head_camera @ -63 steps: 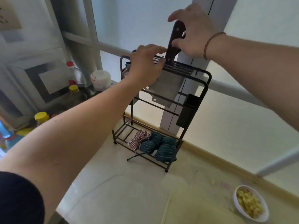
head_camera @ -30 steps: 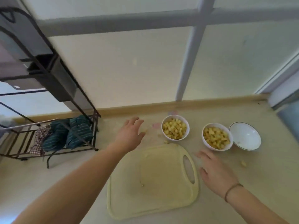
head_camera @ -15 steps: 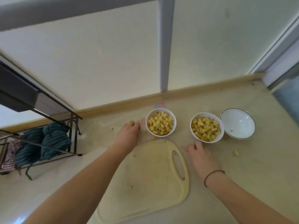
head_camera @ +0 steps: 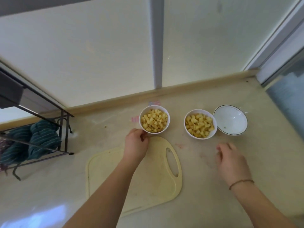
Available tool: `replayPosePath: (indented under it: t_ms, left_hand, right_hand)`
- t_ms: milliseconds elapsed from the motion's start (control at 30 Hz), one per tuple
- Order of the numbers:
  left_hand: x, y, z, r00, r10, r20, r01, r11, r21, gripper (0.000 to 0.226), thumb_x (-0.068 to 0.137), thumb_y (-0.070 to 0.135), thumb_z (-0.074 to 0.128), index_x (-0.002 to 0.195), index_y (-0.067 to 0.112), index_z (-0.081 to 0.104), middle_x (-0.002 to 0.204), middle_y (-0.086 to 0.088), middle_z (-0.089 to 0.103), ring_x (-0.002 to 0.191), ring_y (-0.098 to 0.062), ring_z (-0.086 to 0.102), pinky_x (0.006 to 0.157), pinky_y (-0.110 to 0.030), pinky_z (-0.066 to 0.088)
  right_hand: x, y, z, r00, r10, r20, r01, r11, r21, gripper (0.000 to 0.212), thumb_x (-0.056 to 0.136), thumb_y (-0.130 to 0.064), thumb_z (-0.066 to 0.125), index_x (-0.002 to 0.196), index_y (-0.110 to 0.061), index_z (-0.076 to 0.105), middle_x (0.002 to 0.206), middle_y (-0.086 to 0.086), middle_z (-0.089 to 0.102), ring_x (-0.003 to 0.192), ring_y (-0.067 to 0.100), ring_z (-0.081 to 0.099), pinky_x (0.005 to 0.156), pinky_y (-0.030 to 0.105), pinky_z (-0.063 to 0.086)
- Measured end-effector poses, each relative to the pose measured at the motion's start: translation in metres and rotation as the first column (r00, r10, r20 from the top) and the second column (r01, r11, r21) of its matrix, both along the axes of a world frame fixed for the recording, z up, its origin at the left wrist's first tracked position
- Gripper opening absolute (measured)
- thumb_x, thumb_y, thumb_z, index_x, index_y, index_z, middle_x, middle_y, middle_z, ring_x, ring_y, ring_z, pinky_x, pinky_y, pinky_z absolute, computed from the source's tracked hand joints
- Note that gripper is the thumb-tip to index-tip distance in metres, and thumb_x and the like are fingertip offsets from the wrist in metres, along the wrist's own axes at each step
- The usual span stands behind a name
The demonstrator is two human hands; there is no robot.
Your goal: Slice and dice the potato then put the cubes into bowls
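1. While my left hand (head_camera: 135, 146) pinches the rim of the left bowl (head_camera: 168, 119) of potato cubes (head_camera: 154, 122), just past the cutting board (head_camera: 105, 171), my fingers curl.
2. My right hand (head_camera: 230, 162) hovers right of the board, fingers loose, holding nothing.
3. Another full bowl (head_camera: 186, 129) sits right of the first.

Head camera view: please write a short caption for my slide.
Left hand grips a bowl of potato cubes; right hand hovers near a second full bowl and an empty bowl.
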State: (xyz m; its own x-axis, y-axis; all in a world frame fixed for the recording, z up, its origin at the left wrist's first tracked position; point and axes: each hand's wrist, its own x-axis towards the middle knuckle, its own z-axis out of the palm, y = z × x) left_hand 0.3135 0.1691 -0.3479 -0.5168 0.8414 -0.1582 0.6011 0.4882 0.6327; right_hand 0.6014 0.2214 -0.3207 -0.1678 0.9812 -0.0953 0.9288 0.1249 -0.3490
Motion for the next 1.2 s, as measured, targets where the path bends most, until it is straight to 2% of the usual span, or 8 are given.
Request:
replayPosePath:
  t_ms: [133,400,733,867,933,1033,1100,1200]
  left_hand:
    - [0.011,0.004,-0.001,0.997,0.076,-0.015,-0.076,0.997,0.01,0.012,0.084,0.012,0.075,0.074,0.009,0.068,0.077,0.002,0.053,0.077,-0.018,0.048,0.064,-0.023,0.025]
    - [0.012,0.011,-0.003,0.987,0.147,-0.067,-0.148,0.989,-0.001,0.009,0.084,0.007,0.072,0.08,0.001,0.077,0.078,-0.014,0.067,0.077,-0.028,0.057,0.061,-0.029,0.026]
    - [-0.015,0.003,0.004,0.971,-0.127,-0.203,0.099,0.984,-0.145,0.012,0.087,0.008,0.067,0.089,0.005,0.079,0.085,-0.013,0.07,0.081,-0.03,0.061,0.071,-0.035,0.047]
    - [-0.023,-0.007,0.011,0.979,0.201,0.034,-0.197,0.975,-0.101,0.009,0.087,0.007,0.072,0.083,0.013,0.078,0.081,-0.002,0.073,0.075,-0.019,0.063,0.072,-0.029,0.052]
    - [-0.028,-0.018,0.014,0.852,0.419,0.314,-0.407,0.907,-0.105,0.017,0.09,0.004,0.07,0.078,0.015,0.075,0.081,-0.001,0.072,0.073,-0.017,0.064,0.073,-0.03,0.056]
    - [-0.019,-0.037,0.025,0.317,0.39,0.864,-0.672,0.736,-0.086,0.018,0.095,-0.007,0.059,0.083,0.003,0.069,0.076,-0.009,0.063,0.061,-0.012,0.061,0.066,-0.02,0.057]
    - [0.006,-0.052,0.028,-0.021,0.253,0.967,-0.718,0.669,-0.191,0.017,0.097,-0.005,0.051,0.09,0.001,0.064,0.07,-0.008,0.06,0.056,-0.011,0.059,0.058,-0.015,0.055]
    - [0.05,-0.068,0.021,-0.358,0.14,0.923,-0.674,0.646,-0.359,0.012,0.086,0.002,0.048,0.086,0.002,0.06,0.068,-0.009,0.056,0.056,-0.016,0.055,0.056,-0.021,0.052]
  right_hand:
    - [0.033,0.019,-0.01,0.984,-0.169,-0.055,0.172,0.984,0.053,0.005,0.081,0.004,0.064,0.087,0.003,0.063,0.092,0.026,0.055,0.073,0.045,0.059,0.068,0.045,0.049]
    - [0.038,0.031,-0.036,0.997,-0.016,0.08,0.019,0.999,-0.036,0.011,0.092,-0.01,0.059,0.096,0.0,0.059,0.103,0.021,0.05,0.079,0.037,0.053,0.066,0.033,0.035]
    - [0.044,0.033,-0.039,0.971,0.196,0.135,-0.182,0.977,-0.111,0.009,0.09,0.001,0.055,0.096,0.0,0.062,0.102,0.019,0.054,0.078,0.039,0.058,0.064,0.036,0.045]
    - [0.049,0.041,-0.026,0.993,0.044,-0.109,-0.058,0.99,-0.129,0.008,0.083,0.004,0.065,0.087,-0.002,0.069,0.082,0.015,0.065,0.075,0.032,0.061,0.072,0.029,0.041]
    - [0.044,0.036,-0.015,0.947,-0.112,-0.301,0.018,0.954,-0.298,0.012,0.087,0.002,0.064,0.081,-0.008,0.066,0.069,0.015,0.066,0.057,0.022,0.061,0.061,0.028,0.046]
    - [0.011,0.016,0.011,0.779,-0.239,-0.58,-0.09,0.872,-0.481,0.014,0.091,0.002,0.061,0.08,-0.007,0.062,0.061,0.015,0.064,0.049,0.021,0.057,0.054,0.032,0.05]
    - [-0.028,-0.003,0.03,0.747,-0.121,-0.654,-0.279,0.835,-0.474,0.01,0.09,-0.002,0.063,0.081,-0.007,0.063,0.056,0.007,0.063,0.051,0.022,0.057,0.055,0.033,0.05]
    - [-0.09,-0.039,0.046,0.688,0.191,-0.7,-0.526,0.796,-0.299,0.01,0.086,-0.017,0.071,0.078,-0.016,0.065,0.058,-0.005,0.061,0.051,0.011,0.056,0.058,0.021,0.049]
